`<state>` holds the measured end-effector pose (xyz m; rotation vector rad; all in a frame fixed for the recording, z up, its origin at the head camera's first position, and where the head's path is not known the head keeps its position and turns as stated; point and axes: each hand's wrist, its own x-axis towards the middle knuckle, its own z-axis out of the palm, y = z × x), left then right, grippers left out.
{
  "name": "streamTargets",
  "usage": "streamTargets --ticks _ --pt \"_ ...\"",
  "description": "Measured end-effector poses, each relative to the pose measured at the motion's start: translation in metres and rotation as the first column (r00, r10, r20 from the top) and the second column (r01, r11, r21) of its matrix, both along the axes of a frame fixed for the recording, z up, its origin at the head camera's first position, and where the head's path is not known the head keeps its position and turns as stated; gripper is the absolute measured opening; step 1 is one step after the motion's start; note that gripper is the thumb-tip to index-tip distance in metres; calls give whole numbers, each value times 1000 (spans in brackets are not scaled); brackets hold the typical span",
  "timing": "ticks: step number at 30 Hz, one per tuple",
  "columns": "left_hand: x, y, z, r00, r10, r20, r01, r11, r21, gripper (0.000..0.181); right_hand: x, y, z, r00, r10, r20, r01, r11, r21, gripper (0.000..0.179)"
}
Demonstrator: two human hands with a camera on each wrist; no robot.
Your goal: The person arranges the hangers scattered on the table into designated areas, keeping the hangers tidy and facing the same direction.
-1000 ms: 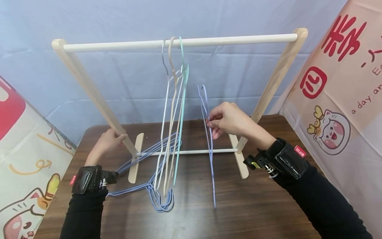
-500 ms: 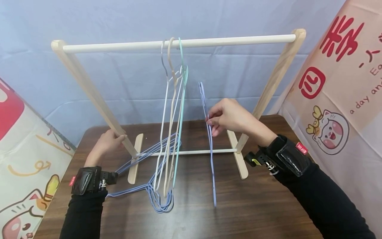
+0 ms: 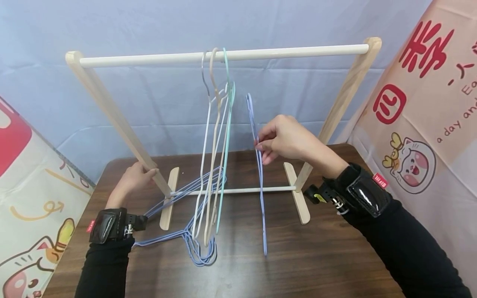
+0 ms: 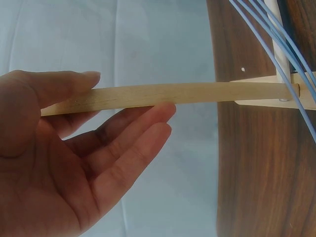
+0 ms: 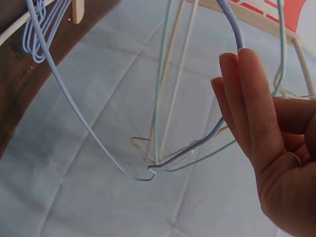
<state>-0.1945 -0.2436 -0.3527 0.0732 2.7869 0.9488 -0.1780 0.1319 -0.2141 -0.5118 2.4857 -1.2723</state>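
My right hand point(image 3: 285, 138) pinches a blue wire hanger point(image 3: 262, 198) by its upper part, right of the hangers on the rack. The hanger hangs nearly edge-on, its hook end below the white top bar point(image 3: 298, 52). In the right wrist view, the fingers point(image 5: 254, 98) meet the blue wire point(image 5: 89, 128) near its bend. My left hand point(image 3: 131, 181) holds the rack's left wooden post point(image 4: 197, 94), thumb on one side and fingers on the other. From the bar hang a white hanger with a silver hook point(image 3: 203, 74), a beige hanger point(image 3: 211, 70) and a mint-green hanger point(image 3: 227, 68).
More blue hangers point(image 3: 160, 239) lie bunched on the brown table point(image 3: 309, 256), across the rack's left foot and lower rod point(image 3: 242, 191). The right post point(image 3: 343, 95) rises behind my right forearm. Pale cloth point(image 3: 156, 25) hangs behind; printed cloths flank both sides.
My right hand has risen a little with the blue hanger, which has turned more edge-on, its hook end now higher. The left hand stays on the post.
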Motion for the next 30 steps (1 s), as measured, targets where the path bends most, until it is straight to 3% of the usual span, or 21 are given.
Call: streamTargets --ticks 8,30 --pt "1 0 1 1000 -3 6 3 1000 -1 41 1 -2 17 999 -30 -16 30 999 -39 12" --pt "1 1 0 1000 -3 -2 3 1000 8 44 6 -3 56 991 -31 -126 33 999 9 12"
